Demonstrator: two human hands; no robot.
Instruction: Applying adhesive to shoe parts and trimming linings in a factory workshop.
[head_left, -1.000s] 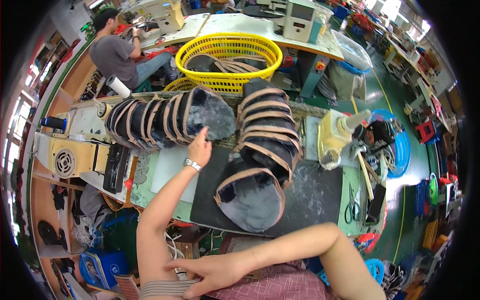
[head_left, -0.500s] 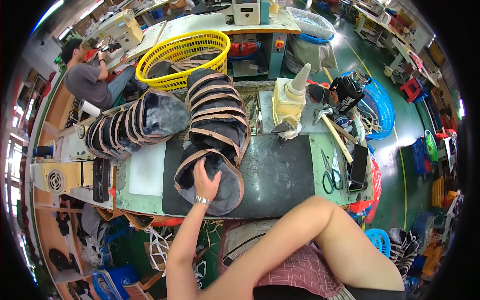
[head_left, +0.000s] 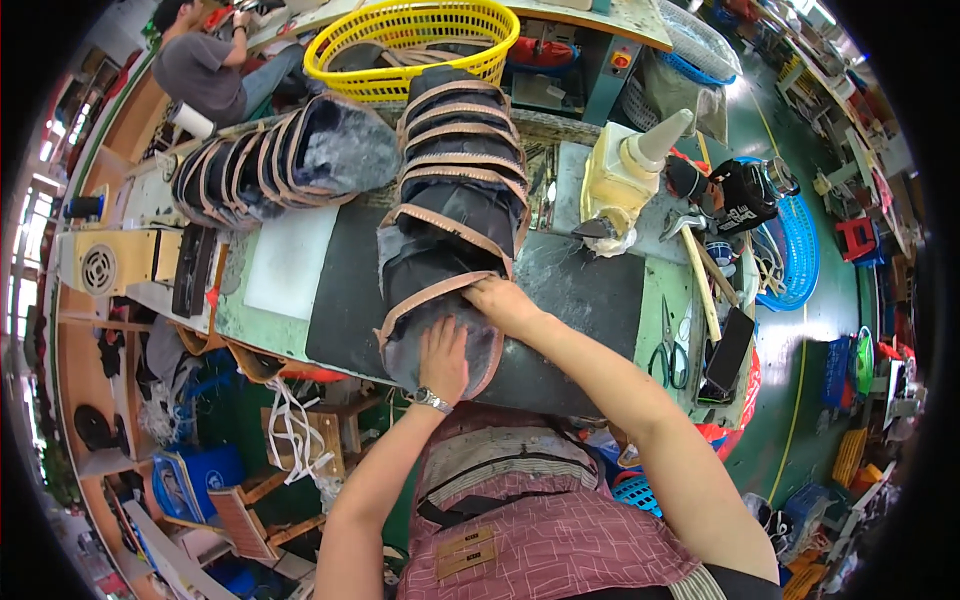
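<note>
A row of dark slippers (head_left: 462, 128) with tan stitched rims runs away from me, each nested in the one before. The nearest slipper (head_left: 484, 356) shows its grey fuzzy inner sole toward me. My left hand (head_left: 446, 352), with a metal watch at the wrist, lies on that sole with fingers stretched out. On the right side of the same slipper, my right hand (head_left: 500, 302) has its fingers curled round the tan rim; its fingertips are partly hidden. Beneath is a black mat (head_left: 585, 300).
Another slipper row (head_left: 340, 150) lies to the left. Beyond stands a yellow basket (head_left: 400, 22). To the right are a pale glue bottle (head_left: 625, 180), a hammer (head_left: 702, 285), scissors (head_left: 667, 355), a phone (head_left: 730, 348) and a blue basket (head_left: 800, 250). A person (head_left: 200, 65) sits far left.
My right hand, out of view before, has come up to the slipper's rim. My left hand has shifted from inside the opening onto the sole. The view has tilted down.
</note>
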